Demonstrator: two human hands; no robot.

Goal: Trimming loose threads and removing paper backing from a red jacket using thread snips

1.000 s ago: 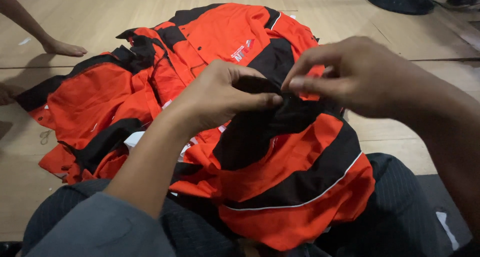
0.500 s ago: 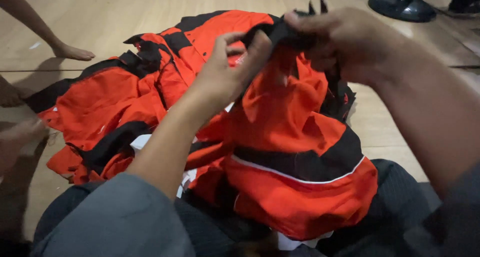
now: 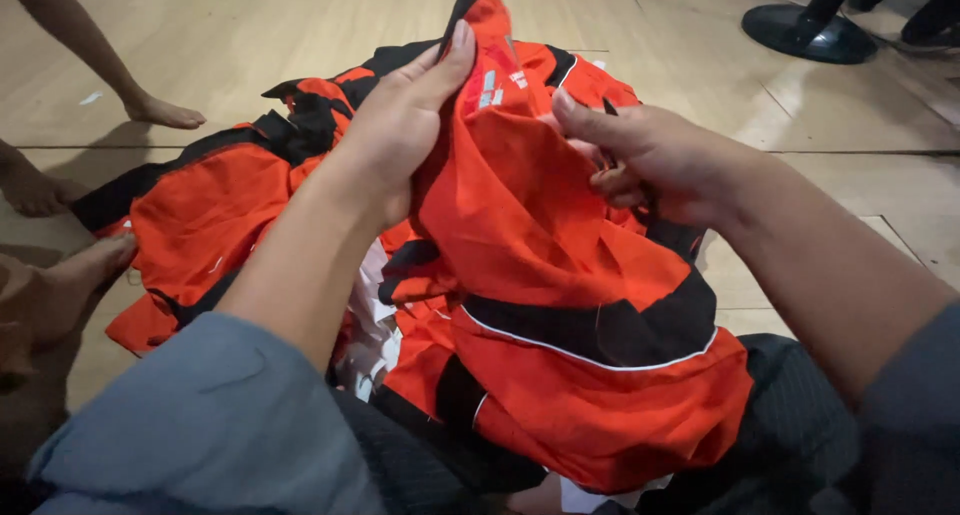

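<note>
An orange garment with black bands and thin white piping (image 3: 560, 275) hangs from both my hands over my lap. My left hand (image 3: 405, 125) grips its upper edge, fingers stretched up along the cloth. My right hand (image 3: 640, 160) pinches a fold of the same garment close to the left one. Its lower part drapes over my dark trousers (image 3: 790, 425). Behind it lies a pile of similar orange and black garments (image 3: 215, 210) on the wooden floor.
Another person's bare feet (image 3: 160, 110) and a further foot (image 3: 70, 275) stand at the left by the pile. A black round stand base (image 3: 805, 30) sits at the top right on the wooden floor (image 3: 250, 35), with a cable near it.
Both hands have lifted the garment higher and turned it, so its orange side now faces me and a tip stands above my left hand. The view has shifted slightly.
</note>
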